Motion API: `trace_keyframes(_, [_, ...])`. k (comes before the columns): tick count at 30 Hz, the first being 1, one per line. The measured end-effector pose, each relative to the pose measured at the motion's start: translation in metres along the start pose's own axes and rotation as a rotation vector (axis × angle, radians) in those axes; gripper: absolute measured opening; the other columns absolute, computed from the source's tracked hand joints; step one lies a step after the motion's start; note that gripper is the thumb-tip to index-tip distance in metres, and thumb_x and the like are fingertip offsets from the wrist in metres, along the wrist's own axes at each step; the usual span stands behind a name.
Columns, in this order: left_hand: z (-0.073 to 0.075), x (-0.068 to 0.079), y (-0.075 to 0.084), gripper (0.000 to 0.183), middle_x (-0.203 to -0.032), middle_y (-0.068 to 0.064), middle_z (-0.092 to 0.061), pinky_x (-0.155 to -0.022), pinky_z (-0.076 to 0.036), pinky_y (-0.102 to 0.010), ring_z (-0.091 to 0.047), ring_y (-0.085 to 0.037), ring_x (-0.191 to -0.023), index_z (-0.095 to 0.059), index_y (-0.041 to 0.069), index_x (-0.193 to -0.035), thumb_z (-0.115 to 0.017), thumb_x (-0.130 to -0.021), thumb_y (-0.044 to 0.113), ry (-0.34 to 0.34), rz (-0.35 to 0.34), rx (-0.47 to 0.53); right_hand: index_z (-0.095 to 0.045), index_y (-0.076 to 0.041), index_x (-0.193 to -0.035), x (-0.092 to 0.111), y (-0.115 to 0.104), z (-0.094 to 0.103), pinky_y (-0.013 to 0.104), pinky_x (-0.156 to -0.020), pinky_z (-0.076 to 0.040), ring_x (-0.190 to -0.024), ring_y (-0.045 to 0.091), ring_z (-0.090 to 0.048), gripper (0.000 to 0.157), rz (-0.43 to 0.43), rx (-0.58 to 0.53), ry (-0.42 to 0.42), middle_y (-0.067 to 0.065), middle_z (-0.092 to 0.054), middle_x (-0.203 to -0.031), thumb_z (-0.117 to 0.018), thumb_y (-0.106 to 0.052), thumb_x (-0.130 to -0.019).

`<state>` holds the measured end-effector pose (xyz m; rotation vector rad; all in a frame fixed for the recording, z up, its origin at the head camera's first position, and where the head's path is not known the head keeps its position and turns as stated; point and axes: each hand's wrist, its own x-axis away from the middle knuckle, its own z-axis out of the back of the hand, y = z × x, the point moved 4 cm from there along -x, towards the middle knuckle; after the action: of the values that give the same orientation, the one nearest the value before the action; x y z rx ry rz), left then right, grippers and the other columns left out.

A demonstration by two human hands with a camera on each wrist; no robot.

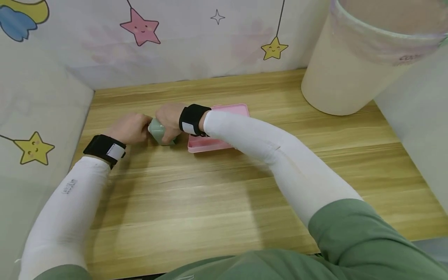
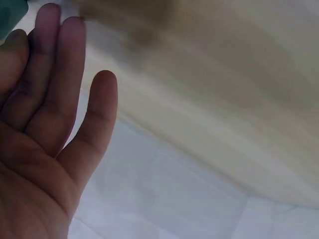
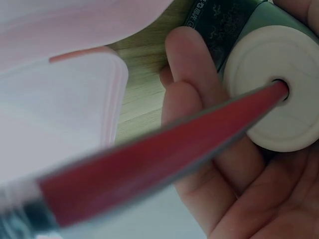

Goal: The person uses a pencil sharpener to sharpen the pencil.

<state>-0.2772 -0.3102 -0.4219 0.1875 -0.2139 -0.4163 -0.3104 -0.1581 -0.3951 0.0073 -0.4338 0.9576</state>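
A green pencil sharpener (image 1: 156, 130) is on the wooden table, left of the pink pencil case (image 1: 206, 146). My right hand (image 1: 170, 119) grips its body from above. In the right wrist view, a red pencil (image 3: 164, 164) sticks out of the hole in the sharpener's round cream face (image 3: 271, 119). My left hand (image 1: 130, 128) is at the sharpener's left end, thumb and fingers drawn together there; the part they pinch is hidden. The left wrist view shows the little finger (image 2: 102, 109) held apart and a green corner of the sharpener (image 2: 11, 17).
The pencil case lies open under my right forearm. A tall cream bin (image 1: 344, 74) stands at the back right of the table (image 1: 196, 202). Walls printed with stars (image 1: 141, 27) border the back and left side.
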Motion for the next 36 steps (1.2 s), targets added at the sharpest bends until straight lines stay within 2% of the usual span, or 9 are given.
trace_keyframes(6, [0.009, -0.003, 0.002, 0.011, -0.078, -0.006, -0.064, -0.067, -0.046, -0.042, -0.054, -0.022, -0.071, -0.069, 0.005, -0.089, -0.066, -0.096, -0.003, -0.016, -0.018, -0.024, -0.071, -0.015, -0.126, 0.010, -0.002, 0.003, 0.023, -0.082, -0.051, -0.098, 0.012, -0.061, 0.047, 0.009, -0.014, 0.021, -0.003, -0.072, -0.119, -0.079, -0.050, -0.096])
trace_keyframes(12, [0.018, -0.004, 0.005, 0.010, -0.092, -0.014, -0.077, -0.076, -0.058, -0.051, -0.068, -0.025, -0.078, -0.076, 0.000, -0.104, -0.067, -0.105, 0.005, -0.007, -0.007, -0.010, -0.070, -0.016, -0.128, 0.014, -0.004, 0.002, 0.023, -0.083, -0.051, -0.099, 0.011, -0.061, 0.047, 0.001, -0.005, 0.023, -0.004, -0.071, -0.121, -0.079, -0.051, -0.097])
trace_keyframes(18, [0.031, -0.003, 0.009, 0.014, -0.094, -0.014, -0.079, -0.076, -0.057, -0.047, -0.068, -0.025, -0.078, -0.076, -0.001, -0.110, -0.064, -0.104, 0.002, 0.002, -0.002, -0.031, -0.069, -0.017, -0.130, 0.015, -0.003, 0.000, 0.025, -0.084, -0.053, -0.100, 0.011, -0.061, 0.050, -0.019, 0.036, 0.024, -0.004, -0.071, -0.123, -0.077, -0.054, -0.097])
trace_keyframes(22, [0.039, 0.004, 0.012, 0.018, -0.097, -0.016, -0.080, -0.075, -0.059, -0.049, -0.072, -0.025, -0.080, -0.076, -0.002, -0.113, -0.060, -0.105, 0.001, 0.021, 0.013, -0.042, -0.067, -0.017, -0.133, 0.016, -0.003, 0.001, 0.025, -0.085, -0.052, -0.101, 0.011, -0.060, 0.052, -0.031, 0.045, 0.023, -0.004, -0.069, -0.124, -0.076, -0.055, -0.098])
trace_keyframes(27, [0.043, 0.017, 0.018, 0.015, -0.090, -0.009, -0.078, -0.071, -0.054, -0.043, -0.066, -0.021, -0.073, -0.075, 0.004, -0.104, -0.060, -0.107, 0.005, 0.071, 0.027, -0.085, -0.066, -0.016, -0.135, 0.016, -0.005, 0.001, 0.025, -0.085, -0.051, -0.102, 0.011, -0.059, 0.053, -0.017, 0.030, 0.026, -0.004, -0.068, -0.125, -0.076, -0.054, -0.099])
trace_keyframes(34, [0.049, 0.034, 0.031, 0.014, -0.090, -0.009, -0.080, -0.068, -0.052, -0.041, -0.064, -0.019, -0.070, -0.077, 0.008, -0.098, -0.065, -0.104, 0.004, 0.129, -0.006, -0.116, -0.067, -0.017, -0.134, 0.015, -0.005, 0.001, 0.025, -0.084, -0.051, -0.102, 0.011, -0.059, 0.052, -0.027, 0.030, 0.015, -0.005, -0.068, -0.125, -0.076, -0.054, -0.098])
trace_keyframes(36, [0.050, 0.038, 0.034, 0.014, -0.086, -0.007, -0.078, -0.068, -0.051, -0.041, -0.063, -0.019, -0.068, -0.078, 0.009, -0.097, -0.066, -0.104, 0.005, 0.139, -0.013, -0.127, -0.067, -0.017, -0.133, 0.013, -0.004, 0.001, 0.024, -0.083, -0.050, -0.101, 0.011, -0.059, 0.052, -0.029, 0.030, 0.014, -0.005, -0.068, -0.125, -0.076, -0.055, -0.098])
